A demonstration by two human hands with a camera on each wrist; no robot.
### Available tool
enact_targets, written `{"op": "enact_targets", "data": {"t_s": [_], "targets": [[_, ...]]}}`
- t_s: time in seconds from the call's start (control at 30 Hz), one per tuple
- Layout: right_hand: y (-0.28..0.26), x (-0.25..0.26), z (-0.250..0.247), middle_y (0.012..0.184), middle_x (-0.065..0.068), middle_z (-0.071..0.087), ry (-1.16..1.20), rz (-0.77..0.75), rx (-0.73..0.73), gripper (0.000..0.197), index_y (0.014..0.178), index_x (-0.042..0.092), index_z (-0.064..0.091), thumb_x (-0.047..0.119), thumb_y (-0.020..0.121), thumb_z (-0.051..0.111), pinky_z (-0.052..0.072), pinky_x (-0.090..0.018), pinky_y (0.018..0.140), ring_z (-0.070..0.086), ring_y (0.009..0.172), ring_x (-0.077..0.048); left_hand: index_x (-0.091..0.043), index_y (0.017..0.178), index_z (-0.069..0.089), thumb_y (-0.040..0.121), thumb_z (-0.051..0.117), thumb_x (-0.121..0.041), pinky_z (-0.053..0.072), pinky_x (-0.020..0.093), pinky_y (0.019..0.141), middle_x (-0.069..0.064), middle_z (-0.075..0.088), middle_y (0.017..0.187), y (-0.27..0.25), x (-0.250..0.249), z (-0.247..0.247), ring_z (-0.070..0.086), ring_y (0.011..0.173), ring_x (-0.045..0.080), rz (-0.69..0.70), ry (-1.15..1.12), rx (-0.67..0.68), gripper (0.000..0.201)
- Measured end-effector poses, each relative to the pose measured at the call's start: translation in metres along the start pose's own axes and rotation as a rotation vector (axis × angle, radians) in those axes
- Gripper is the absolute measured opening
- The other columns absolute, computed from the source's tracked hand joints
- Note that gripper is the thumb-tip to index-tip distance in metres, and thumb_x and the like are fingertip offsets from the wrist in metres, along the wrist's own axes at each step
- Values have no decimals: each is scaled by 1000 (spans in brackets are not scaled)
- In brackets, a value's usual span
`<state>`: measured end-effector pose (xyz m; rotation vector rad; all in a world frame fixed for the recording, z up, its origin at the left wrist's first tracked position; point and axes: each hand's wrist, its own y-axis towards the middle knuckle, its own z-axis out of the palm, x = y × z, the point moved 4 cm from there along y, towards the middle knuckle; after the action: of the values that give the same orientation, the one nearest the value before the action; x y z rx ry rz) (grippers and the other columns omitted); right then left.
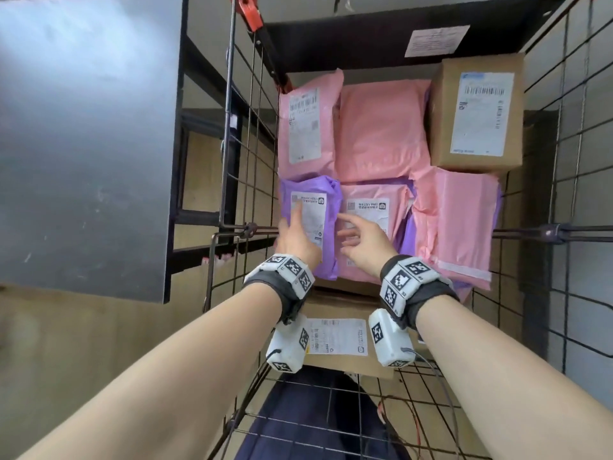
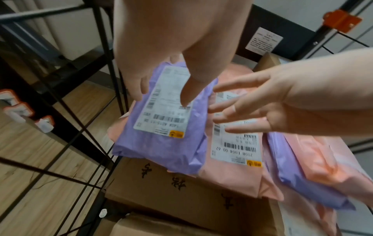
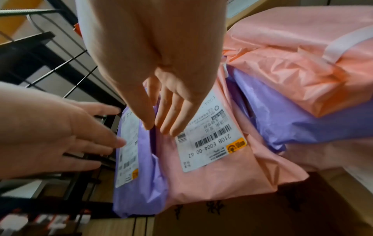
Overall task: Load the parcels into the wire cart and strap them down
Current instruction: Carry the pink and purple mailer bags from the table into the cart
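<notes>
While both hands reach into the wire cart [image 1: 232, 134], neither grips anything. Left hand [image 1: 298, 239]: fingers straight, forefinger laid on the white label of the purple parcel [image 1: 310, 194]; whether the palm presses down, cannot tell. Right hand [image 1: 363, 242]: fingers spread and relaxed, above the labelled pink parcel [image 1: 373, 220] just beside the purple one; contact cannot be told (the right wrist view shows fingertips [image 3: 165, 129] at the seam between the two bags).

Purple parcel sits at the cart's left wall, near row. To the right of the labelled pink parcel, a larger pink parcel [image 1: 459, 220] with a purple bag [image 3: 302, 124] showing beneath it. Far row: pink parcel with a label [image 1: 308, 127], plain pink parcel [image 1: 381, 131], brown cardboard box [image 1: 477, 111] with a shipping label at the right. The soft bags lie on cardboard boxes [image 2: 171, 196]; one nearer box [image 1: 335, 340] carries a label. An orange clamp [image 1: 250, 9] sits on the cart's upper left post. Grey panel [image 1: 86, 144] to the left, outside the cart.
</notes>
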<state>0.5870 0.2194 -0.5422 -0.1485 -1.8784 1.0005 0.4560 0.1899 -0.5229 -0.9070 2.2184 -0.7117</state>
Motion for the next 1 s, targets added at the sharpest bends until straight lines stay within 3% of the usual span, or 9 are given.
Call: {"op": "enact_targets", "data": {"t_s": [0.07,0.17,0.3,0.4,0.53,0.83,0.93,1.0], "targets": [[0,-2,-1,109,-2,65,-132,-46,-20,66,134,25,50,-9,78,51,49,-31,93,62,106,-22,-38,147,14,86,49,-8,44,32,83,11,18,153,-1,-5,10,50,121,33,70,96,95,76],[-1,-2,-7,129,0,60,-348,-92,-38,65,135,30,48,-2,79,51,44,-33,101,55,120,-20,-40,148,13,89,48,-13,45,36,92,9,-5,159,-2,-5,23,38,134,33,98,115,186,73],[-1,-3,-11,149,-3,36,-553,-193,-24,65,141,23,41,-2,82,52,25,-30,115,31,139,-20,-43,147,6,89,49,-14,27,42,113,5,-11,158,6,2,34,7,145,34,130,146,158,78],[-3,-9,-11,159,-4,11,-742,-200,-13,71,146,29,30,4,85,54,10,-32,118,9,146,-20,-48,145,1,90,47,-15,23,57,111,-2,-17,158,11,7,38,-5,146,33,120,190,175,79],[-2,-20,-7,159,0,-10,-892,-189,-5,82,149,36,17,5,84,58,2,-36,118,-7,147,-21,-44,147,2,91,36,-5,21,60,111,-2,-20,157,15,6,37,-12,144,35,154,186,168,76],[0,-26,-4,158,-1,-16,-941,-158,1,88,150,35,9,5,84,59,2,-39,120,-10,147,-22,-35,150,3,81,27,17,19,49,116,-1,-6,159,30,4,26,-3,145,36,220,147,64,89],[0,-26,-3,159,0,-15,-940,-154,-19,88,150,35,11,4,83,59,4,-39,120,-8,147,-22,-35,149,-1,80,30,14,18,55,114,-4,-7,159,31,1,27,-6,146,32,232,173,114,90],[0,-25,-2,159,-1,-13,-945,-155,-34,87,150,34,11,4,84,59,4,-39,120,-7,147,-23,-37,149,-3,87,35,2,15,60,113,-6,-12,158,30,1,31,-10,145,31,220,215,162,82]]}}
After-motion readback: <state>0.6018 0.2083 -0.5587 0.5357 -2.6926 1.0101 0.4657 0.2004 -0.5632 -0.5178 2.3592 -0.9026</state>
